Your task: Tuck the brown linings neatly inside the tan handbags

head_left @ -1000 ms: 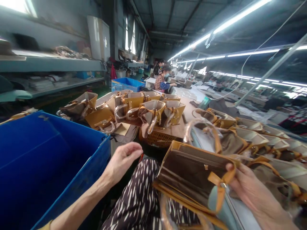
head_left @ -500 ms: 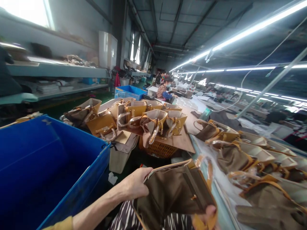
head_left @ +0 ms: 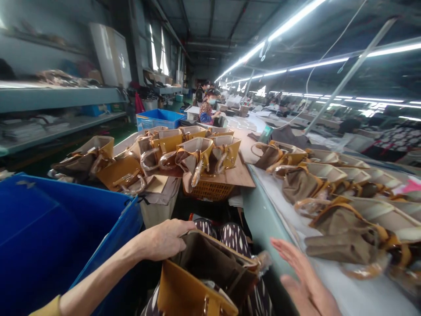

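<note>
A brown handbag (head_left: 217, 259) with a mustard-yellow flap rests on my lap, its mouth facing up and its dark lining showing. My left hand (head_left: 164, 239) pinches the bag's upper rim at the left corner. Off to the right of the bag, my right hand (head_left: 304, 278) is held in the air with fingers stretched and thumb apart, touching nothing. Clear plastic wraps a handle at the bag's right end. Beyond my knees, several similar handbags (head_left: 194, 153) stand on a board laid over an orange basket (head_left: 210, 191).
A big blue bin (head_left: 66, 193) stands close on my left. On the right, a table (head_left: 269, 206) carries several brown and yellow bags (head_left: 348, 219). A second blue bin (head_left: 161, 118) is farther off, near a seated co-worker (head_left: 207, 109). Shelving (head_left: 59, 98) lines the left wall.
My right hand has let go of the bag and moved right. The bag has turned so its yellow flap shows, lower on my lap. My left hand still grips the rim. The view has shifted right.
</note>
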Demonstrator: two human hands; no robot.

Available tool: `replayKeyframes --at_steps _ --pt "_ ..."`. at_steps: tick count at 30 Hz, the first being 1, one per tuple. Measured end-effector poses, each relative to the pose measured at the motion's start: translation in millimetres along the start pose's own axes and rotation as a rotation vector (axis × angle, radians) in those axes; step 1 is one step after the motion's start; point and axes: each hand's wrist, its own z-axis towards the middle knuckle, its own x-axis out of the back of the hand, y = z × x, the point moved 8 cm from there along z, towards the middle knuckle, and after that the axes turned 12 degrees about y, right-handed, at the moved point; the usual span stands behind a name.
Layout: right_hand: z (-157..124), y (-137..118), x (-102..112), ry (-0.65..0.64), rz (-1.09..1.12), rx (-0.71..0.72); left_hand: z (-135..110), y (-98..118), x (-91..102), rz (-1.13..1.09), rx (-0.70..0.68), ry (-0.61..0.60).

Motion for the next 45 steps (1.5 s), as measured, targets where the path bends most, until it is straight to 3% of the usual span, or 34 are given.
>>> replayKeyframes --at_steps 4,8,12,16,19,21,25,29,37,39,42,45 --pt "10.6 -43.4 -45.3 -0.392 -0.147 0.171 -1.5 7.3 -3.4 0.013 -0.036 -0.025" --pt "27.8 -53.3 -71.6 -0.439 -0.215 0.187 -7.8 0.3 0.7 -0.008 -0.033 -0.056" --pt "28.2 -66.0 -90.5 -0.595 -0.187 0.260 -19.4 -10.5 8.2 0.125 0.051 -0.043" --pt "25.5 -89.2 -98.4 -0.579 -0.238 0.360 -28.9 9.7 21.9 0.371 0.081 0.141" --pt "23.9 -98.8 -102.6 -0.545 -0.294 0.395 -29.8 43.8 21.2 0.360 -0.094 0.299" --pt "22.1 -100.2 -105.5 -0.563 -0.250 0.384 -30.3 59.9 11.9 0.332 -0.251 0.336" --pt "21.7 -96.5 -106.4 -0.579 -0.156 0.318 -33.7 63.4 -6.0 0.359 -0.400 0.356" --pt "23.6 -100.7 -105.3 -0.546 -0.131 0.289 -34.0 52.0 -8.4 0.378 -0.326 0.392" --pt "31.0 -106.1 -111.6 -0.519 -0.179 0.280 -32.3 40.1 -12.9 0.403 -0.252 0.335" --pt "33.9 -105.8 -113.1 -0.509 -0.201 0.251 -32.4 36.7 -19.5 0.367 -0.229 0.240" --pt "33.1 -109.1 -118.9 -0.541 -0.212 0.229 -35.0 33.1 -36.7 0.253 -0.206 -0.010" --pt "31.1 -114.5 -123.8 -0.561 -0.183 0.248 -36.2 31.6 -36.5 0.229 -0.182 -0.049"
